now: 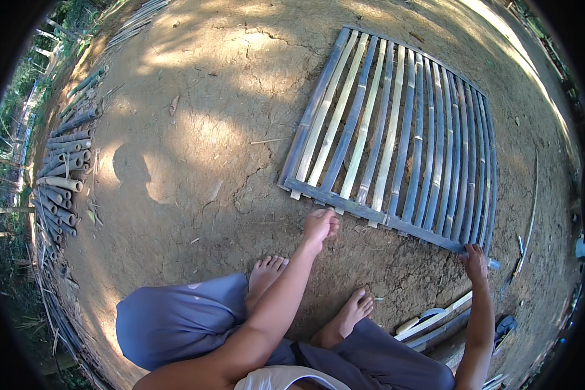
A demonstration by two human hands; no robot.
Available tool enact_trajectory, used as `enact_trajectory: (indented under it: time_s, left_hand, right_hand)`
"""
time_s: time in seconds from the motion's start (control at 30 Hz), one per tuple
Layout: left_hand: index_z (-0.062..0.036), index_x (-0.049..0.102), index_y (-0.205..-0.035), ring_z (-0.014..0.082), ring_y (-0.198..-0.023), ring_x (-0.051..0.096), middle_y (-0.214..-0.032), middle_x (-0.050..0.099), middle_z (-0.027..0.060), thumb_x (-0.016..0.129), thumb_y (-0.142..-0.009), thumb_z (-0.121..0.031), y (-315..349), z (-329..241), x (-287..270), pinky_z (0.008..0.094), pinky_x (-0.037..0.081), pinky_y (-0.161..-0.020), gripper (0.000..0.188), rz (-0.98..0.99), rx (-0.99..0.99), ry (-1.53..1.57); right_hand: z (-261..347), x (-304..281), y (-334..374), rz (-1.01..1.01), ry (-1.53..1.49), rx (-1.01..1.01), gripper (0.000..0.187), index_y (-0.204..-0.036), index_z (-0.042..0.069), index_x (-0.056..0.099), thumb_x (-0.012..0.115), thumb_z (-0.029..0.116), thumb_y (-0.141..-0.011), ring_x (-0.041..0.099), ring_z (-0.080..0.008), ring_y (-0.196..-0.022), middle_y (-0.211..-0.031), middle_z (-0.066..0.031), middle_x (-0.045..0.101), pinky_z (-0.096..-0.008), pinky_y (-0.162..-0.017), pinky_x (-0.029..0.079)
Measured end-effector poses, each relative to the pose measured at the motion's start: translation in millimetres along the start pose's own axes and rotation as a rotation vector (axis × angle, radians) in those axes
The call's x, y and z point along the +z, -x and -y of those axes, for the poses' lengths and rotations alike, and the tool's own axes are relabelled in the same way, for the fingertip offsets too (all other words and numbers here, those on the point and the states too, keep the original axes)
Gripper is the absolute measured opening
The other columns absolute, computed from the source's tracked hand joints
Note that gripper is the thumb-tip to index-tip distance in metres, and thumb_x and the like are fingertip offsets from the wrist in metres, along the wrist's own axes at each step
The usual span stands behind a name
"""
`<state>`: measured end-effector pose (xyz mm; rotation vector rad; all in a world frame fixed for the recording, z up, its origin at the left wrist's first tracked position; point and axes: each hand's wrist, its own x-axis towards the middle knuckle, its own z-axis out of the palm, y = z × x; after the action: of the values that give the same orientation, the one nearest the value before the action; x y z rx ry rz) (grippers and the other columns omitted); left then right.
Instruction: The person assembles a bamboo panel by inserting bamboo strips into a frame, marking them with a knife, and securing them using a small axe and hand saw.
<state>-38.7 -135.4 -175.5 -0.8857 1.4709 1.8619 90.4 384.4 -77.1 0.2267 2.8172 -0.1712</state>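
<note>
A bamboo slat panel [406, 140] lies on the ground ahead and to the right, its pale and grey slats running side by side between two end rails. My right hand [474, 263] is closed on the near right corner of the panel, at the end of the near rail [377, 213]. Just on the near side of that same rail, close to its left part, is my left hand [321, 225] with its fingers curled closed. Whatever those fingers hold, if anything, is hidden. Short slat ends [339, 210] stick out past the rail beside it.
Cut bamboo poles [65, 159] are stacked along the left side, with more thin strips [135, 23] at the far left. My bare feet [346, 320] rest on the packed earth below the panel. Sandals [504, 326] and loose bamboo strips [433, 316] lie at the lower right.
</note>
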Motion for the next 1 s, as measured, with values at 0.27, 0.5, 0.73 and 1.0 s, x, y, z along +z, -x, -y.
enact_trajectory:
  time_s: [0.27,0.5,0.73,1.0]
  left_hand:
    - [-0.0003,0.07,-0.125,0.0223,-0.098,0.071,-0.109,0.076,0.0128,0.076,-0.095,-0.029,-61,-53,-83,0.0373,0.054,-0.091,0.042,-0.641,0.63,-0.55]
    - [0.001,0.064,-0.134,0.0139,-0.084,0.063,-0.101,0.071,0.005,0.076,-0.097,-0.024,-120,-70,-163,0.0325,0.052,-0.072,0.047,-0.466,0.504,-0.423]
    - [-0.003,0.061,-0.138,0.0131,-0.078,0.061,-0.103,0.069,0.0039,0.076,-0.097,-0.03,-98,-87,-142,0.0287,0.047,-0.06,0.051,-0.489,0.293,-0.516]
    - [-0.0075,0.067,-0.127,0.0138,-0.079,0.064,-0.101,0.072,0.0028,0.078,-0.096,-0.028,-92,-104,-129,0.0266,0.045,-0.056,0.038,-0.46,0.229,-0.442]
  right_hand:
    - [-28,31,-7,0.03,-0.007,0.092,0.045,-0.126,0.01,0.066,0.078,0.026,-0.086,0.06,-0.0396,-0.117,-0.118,-0.0171,0.065,-0.0498,-0.096,0.051]
    - [5,33,-40,-0.085,-0.01,-0.011,0.046,-0.13,0.018,0.066,0.072,0.042,-0.091,0.058,-0.0314,-0.122,-0.119,-0.0097,0.062,-0.0457,-0.102,0.05]
    - [4,61,-13,-0.202,-0.056,0.023,0.046,-0.131,0.02,0.067,0.074,0.042,-0.091,0.057,-0.0301,-0.122,-0.122,-0.0085,0.061,-0.0451,-0.104,0.047]
    - [13,52,-17,-0.169,-0.079,0.065,0.049,-0.135,0.023,0.066,0.074,0.041,-0.091,0.056,-0.0311,-0.125,-0.124,-0.0096,0.06,-0.0448,-0.107,0.045]
